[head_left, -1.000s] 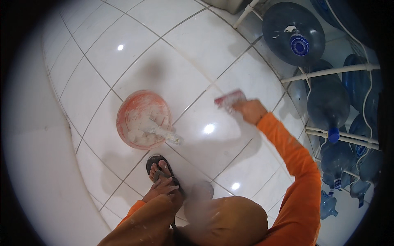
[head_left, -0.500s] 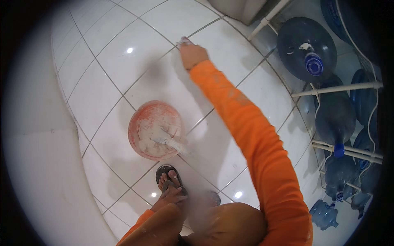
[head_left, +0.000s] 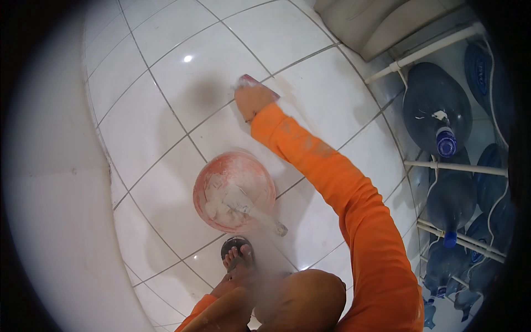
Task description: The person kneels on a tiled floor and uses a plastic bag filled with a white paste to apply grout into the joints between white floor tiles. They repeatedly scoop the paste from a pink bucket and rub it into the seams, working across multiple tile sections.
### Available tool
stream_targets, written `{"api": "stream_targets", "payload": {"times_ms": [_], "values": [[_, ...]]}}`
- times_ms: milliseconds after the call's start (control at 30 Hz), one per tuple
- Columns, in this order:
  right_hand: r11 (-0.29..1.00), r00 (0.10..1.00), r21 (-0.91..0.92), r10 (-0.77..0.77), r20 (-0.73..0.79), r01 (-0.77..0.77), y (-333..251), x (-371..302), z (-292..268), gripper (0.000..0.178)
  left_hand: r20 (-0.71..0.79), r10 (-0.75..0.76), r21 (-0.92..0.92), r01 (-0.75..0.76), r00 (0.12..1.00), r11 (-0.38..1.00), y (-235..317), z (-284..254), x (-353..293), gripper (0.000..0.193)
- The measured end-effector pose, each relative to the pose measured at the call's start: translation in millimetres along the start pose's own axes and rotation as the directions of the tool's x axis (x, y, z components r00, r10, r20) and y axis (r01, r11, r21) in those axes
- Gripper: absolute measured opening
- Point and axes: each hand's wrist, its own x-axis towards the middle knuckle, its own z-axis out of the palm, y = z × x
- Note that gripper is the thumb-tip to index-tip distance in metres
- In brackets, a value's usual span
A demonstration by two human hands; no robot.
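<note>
Right hand [head_left: 253, 102], grip closed on flat red tool [head_left: 249, 79]; left hand [head_left: 227, 284] by foot [head_left: 239, 258], grip unclear; foot nudging overhanging handle [head_left: 269, 221] could tip red bowl [head_left: 238, 157], spilling white mix [head_left: 213, 207].

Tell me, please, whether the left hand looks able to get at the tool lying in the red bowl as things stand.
Probably yes: the left hand is down by the sandalled foot, near the red bowl, and the tool's handle sticks out over the rim with nothing covering it.
</note>
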Motion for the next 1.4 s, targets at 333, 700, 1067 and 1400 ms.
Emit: {"api": "stream_targets", "payload": {"times_ms": [333, 700, 1067, 1400], "values": [[0.999, 0.958, 0.053, -0.028, 0.285, 0.014, -16, 60, -58, 0.031, 0.037, -0.019, -0.003, 0.019, 0.999, 1.0, -2, 2, -2, 0.049], [0.881, 0.818, 0.097, -0.468, 0.335, 0.464, 169, -27, -64, 0.041, 0.099, -0.044, 0.01, 0.043, 0.994, 0.999, -27, 23, -8, 0.05], [0.996, 0.647, 0.086, -0.049, 0.761, -0.026, 101, -230, -174, 0.036, 0.099, 0.039, 0.045, -0.043, 0.994, 0.998, -10, -3, -9, 0.05], [0.975, 0.981, 0.224, -0.027, 0.192, -0.017, 150, -30, -124, 0.05, 0.134, 0.013, 0.147, -0.033, 0.991, 0.989, 2, -26, -4, 0.04]]}}
